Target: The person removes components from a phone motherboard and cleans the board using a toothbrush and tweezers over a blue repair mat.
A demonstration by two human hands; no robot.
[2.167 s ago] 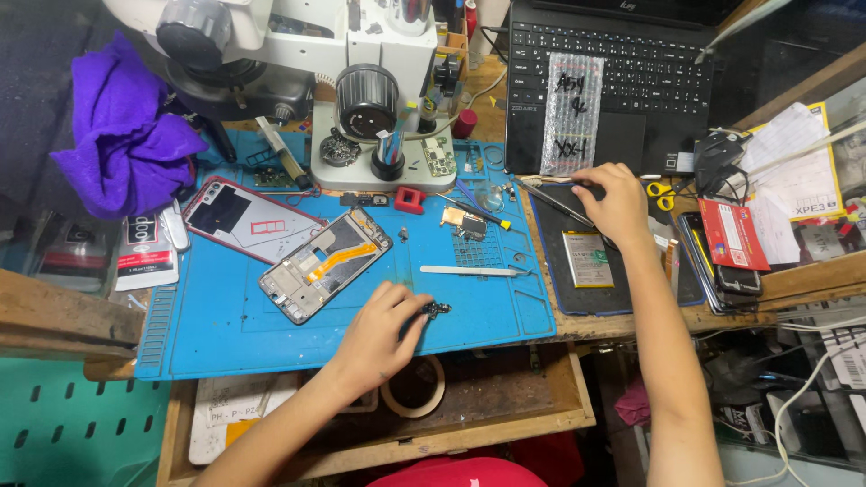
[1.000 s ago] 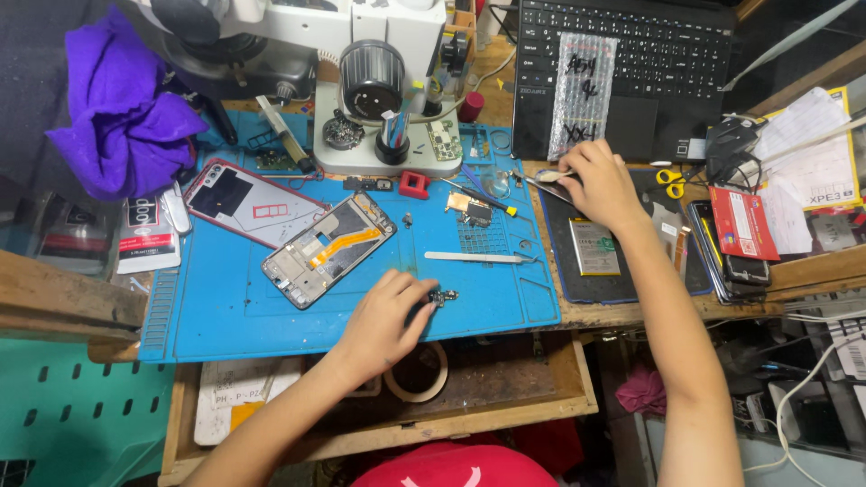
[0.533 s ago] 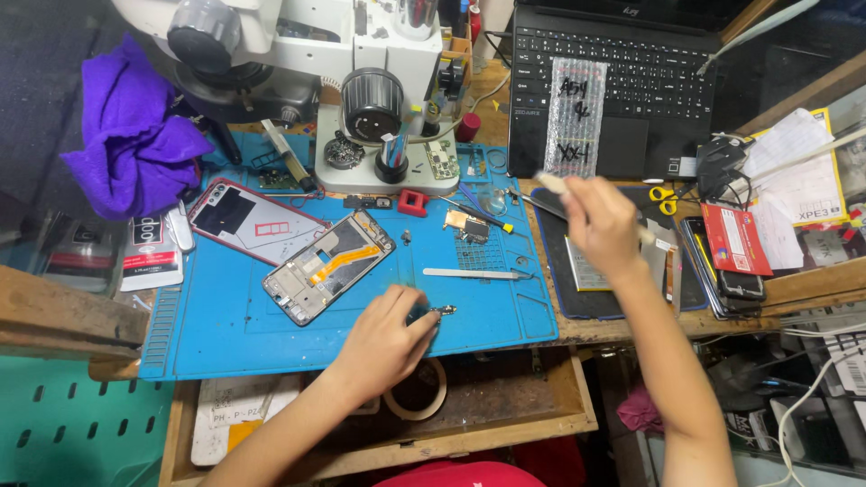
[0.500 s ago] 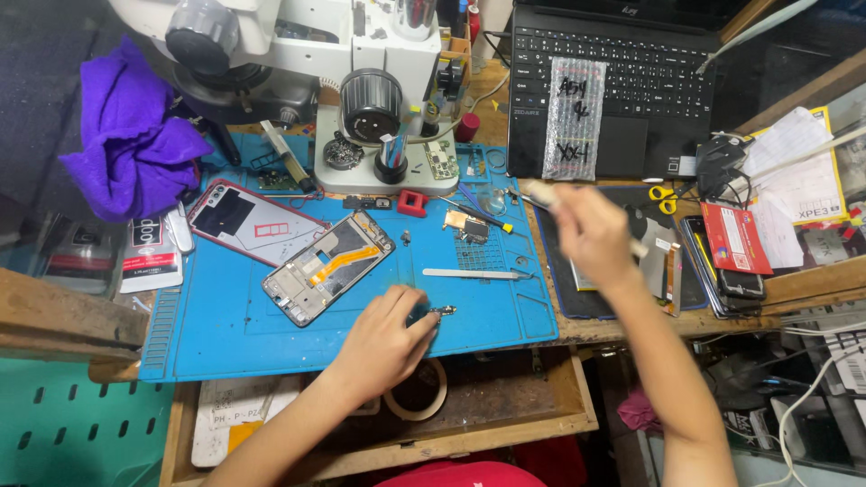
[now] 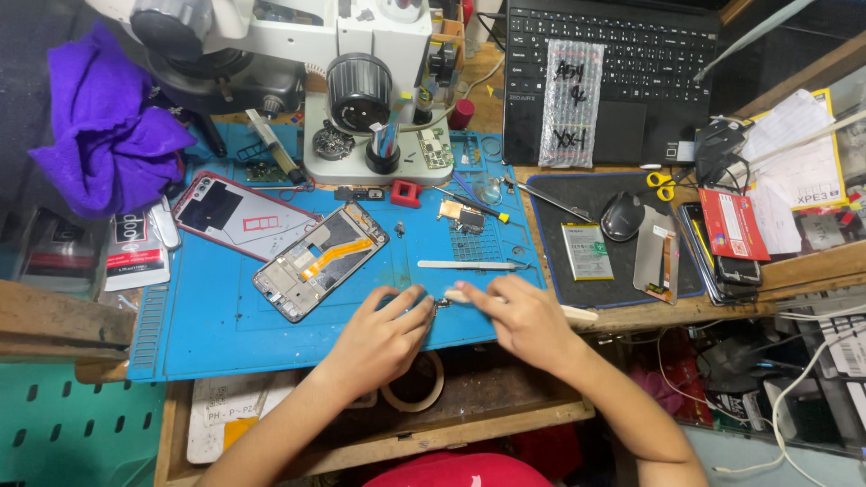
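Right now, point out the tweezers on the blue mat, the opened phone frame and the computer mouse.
tweezers (image 5: 469, 264), head view, middle of the pale shaft.
opened phone frame (image 5: 320, 261), head view, centre, by the orange flex cable.
computer mouse (image 5: 621, 215), head view, top of its dark shell.

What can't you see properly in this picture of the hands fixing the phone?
Head view:
- Tiny dark part between the left hand and right hand: too small to identify.
- Pale slim tool in the right hand: its middle is hidden by the fingers.
- Tape roll in the wooden drawer: partly behind the left wrist.
- White microscope: cut off by the top edge.
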